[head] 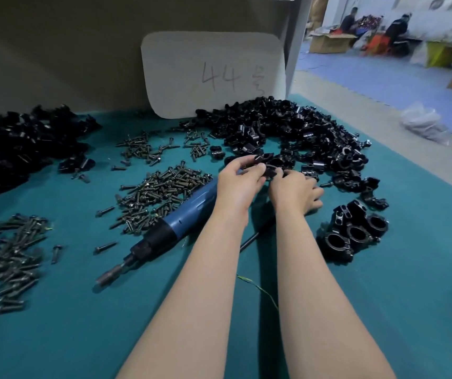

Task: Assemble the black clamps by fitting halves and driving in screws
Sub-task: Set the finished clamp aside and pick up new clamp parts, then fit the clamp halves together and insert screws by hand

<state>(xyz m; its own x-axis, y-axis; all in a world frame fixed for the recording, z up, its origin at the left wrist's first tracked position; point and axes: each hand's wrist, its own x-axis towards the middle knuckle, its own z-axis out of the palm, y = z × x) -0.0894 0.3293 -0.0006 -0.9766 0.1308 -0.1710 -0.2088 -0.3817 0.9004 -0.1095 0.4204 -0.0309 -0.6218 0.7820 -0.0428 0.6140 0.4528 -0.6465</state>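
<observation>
While both hands hold black clamp halves at the edge of the pile, the job is to seat them squarely.

As I judge it, the curved faces should meet flush and the screw holes line up before either hand lets go, since a skewed pair would likely make a screw bind. The left hand (237, 181) and right hand (296, 191) each curl fingers and thumb round part of the clamp halves (268, 170). The halves sit between the fingertips, just at the near fringe of the loose pile (287, 129). Whether they are already mated is too dark to tell. The screws (162, 195) lie left of the left hand. The blue screwdriver (181, 217) rests on the green mat (82, 324), its upper end hidden behind that hand. Finished clamps (353, 233) stand near the right forearm.
</observation>
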